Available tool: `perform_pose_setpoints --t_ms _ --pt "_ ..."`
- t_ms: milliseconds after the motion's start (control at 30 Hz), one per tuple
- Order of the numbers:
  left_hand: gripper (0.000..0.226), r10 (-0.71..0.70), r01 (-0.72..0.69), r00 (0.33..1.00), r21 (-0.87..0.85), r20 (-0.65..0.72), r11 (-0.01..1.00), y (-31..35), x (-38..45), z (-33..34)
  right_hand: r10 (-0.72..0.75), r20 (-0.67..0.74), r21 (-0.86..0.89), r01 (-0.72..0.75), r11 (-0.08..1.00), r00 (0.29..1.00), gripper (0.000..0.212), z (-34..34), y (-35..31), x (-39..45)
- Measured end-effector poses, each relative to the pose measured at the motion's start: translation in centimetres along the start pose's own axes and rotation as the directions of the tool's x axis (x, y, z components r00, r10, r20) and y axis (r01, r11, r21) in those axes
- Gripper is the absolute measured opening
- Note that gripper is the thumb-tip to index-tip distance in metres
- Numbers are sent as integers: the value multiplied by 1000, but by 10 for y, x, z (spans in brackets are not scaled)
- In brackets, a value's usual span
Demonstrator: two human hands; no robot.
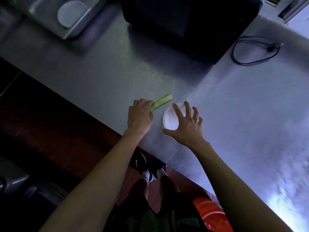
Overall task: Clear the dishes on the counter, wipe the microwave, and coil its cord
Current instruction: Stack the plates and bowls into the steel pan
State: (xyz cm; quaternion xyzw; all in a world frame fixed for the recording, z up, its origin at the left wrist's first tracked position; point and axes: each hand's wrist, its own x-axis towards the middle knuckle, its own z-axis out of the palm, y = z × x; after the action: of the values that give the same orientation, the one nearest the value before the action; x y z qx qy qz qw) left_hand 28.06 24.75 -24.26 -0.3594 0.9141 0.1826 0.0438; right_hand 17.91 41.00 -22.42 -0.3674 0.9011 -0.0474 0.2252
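Observation:
A small white plate (168, 119) lies on the steel counter (234, 114) near its front edge. My right hand (185, 124) hovers over it with fingers spread, covering its right part. Just left of the plate lies a green utensil handle (163, 100), and my left hand (139, 116) curls its fingers round the near end of it. The black microwave (184, 22) stands at the back of the counter. Its black cord (250, 51) lies in a loose loop to the right of it, the plug resting on the counter.
A steel sink (55, 15) at the back left holds a white plate (71, 13). An orange object (210, 213) sits low by the counter's front edge near my legs. Dark floor lies to the left.

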Motion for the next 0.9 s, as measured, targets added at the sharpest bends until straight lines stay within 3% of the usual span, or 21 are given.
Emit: perform_pose_setpoints --t_ms 233,567,900 --pt "36 -8 7 1000 63 4 998 1 5 4 -29 23 -8 29 1000 999 110 -3 1 9" --pt "28 -97 98 995 -7 16 995 -3 -9 -14 -83 11 -29 84 996 996 112 -12 2 16" --pt "33 -214 204 970 -96 -116 974 -57 -34 -80 -225 -31 -19 224 974 974 113 -33 -68 27"
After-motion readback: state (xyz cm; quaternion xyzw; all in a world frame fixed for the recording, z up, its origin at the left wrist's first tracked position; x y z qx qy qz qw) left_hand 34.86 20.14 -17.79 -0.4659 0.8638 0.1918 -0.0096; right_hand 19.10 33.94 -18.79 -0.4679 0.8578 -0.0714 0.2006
